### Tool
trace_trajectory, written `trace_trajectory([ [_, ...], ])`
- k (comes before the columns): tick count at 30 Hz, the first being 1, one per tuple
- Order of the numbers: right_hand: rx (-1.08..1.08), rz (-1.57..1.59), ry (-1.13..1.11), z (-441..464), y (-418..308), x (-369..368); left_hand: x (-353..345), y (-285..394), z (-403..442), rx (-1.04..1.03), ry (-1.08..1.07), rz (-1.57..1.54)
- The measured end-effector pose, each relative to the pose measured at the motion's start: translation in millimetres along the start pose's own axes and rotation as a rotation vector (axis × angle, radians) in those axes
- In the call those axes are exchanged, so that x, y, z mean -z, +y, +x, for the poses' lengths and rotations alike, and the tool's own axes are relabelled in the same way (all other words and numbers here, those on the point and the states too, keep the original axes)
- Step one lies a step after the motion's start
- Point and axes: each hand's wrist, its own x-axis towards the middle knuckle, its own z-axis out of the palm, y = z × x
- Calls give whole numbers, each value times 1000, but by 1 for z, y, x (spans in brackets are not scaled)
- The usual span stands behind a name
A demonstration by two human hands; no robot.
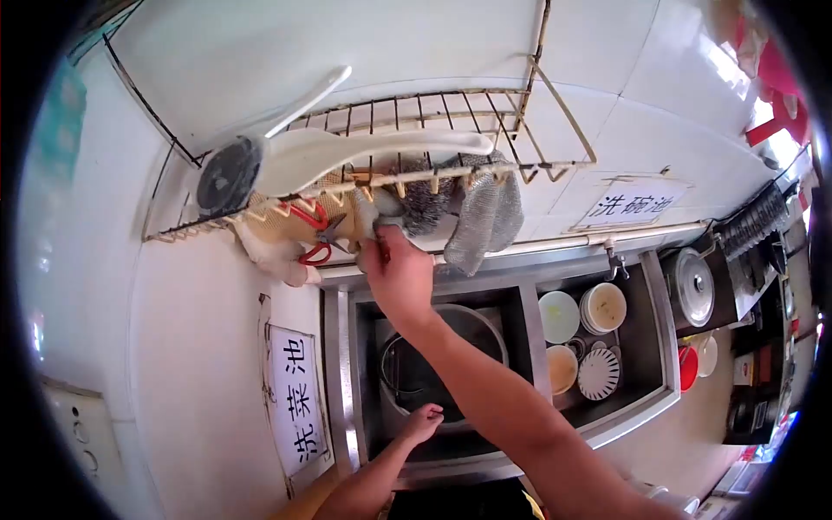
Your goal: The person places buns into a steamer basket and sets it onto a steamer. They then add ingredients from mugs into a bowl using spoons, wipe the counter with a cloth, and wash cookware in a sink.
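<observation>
My right hand (397, 270) is raised to the wire rack on the wall, its fingers pinched together beside a greyish cloth-like item (371, 208). Whatever lies between the fingertips is hidden. Just left of them hang red-handled scissors (325, 232), in front of a tan mesh cloth (299, 208). To the right dangle a dark mesh scrubber (426, 204) and a silvery mesh piece (485, 217). My left hand (423, 423) hovers over the left sink basin (511, 347), fingers curled in, with nothing visible in it. Below it, a large round pan (468, 316) sits in the basin.
On the wire rack (537, 165) lie a large white spoon (381, 143) and a dark round item (230, 176). The right basin holds stacked bowls (607, 308) and a striped plate (599, 374). A tap (615, 263) juts from the wall; a lidded pot (693, 277) stands beyond.
</observation>
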Motion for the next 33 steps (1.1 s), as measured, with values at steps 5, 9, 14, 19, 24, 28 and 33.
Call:
trace_trajectory([
  [5,384,282,213,-12,-46,42,18,5,-29,76,83,54],
  [9,553,422,175,-16,-58,62,15,2,-44,136,83,-228],
  [14,407,510,-35,-91,-9,101,1,27,-78,245,122,-141],
  [19,-584,369,-138,-208,120,116,-6,23,-9,251,137,-168],
  [24,-680,142,-158,-261,224,106,-38,-30,65,118,270,-59],
  [28,-422,-500,-568,-299,294,100,-46,51,90,296,319,-100],
  [33,-406,-610,-867,-347,305,82,-49,53,98,292,278,-24],
])
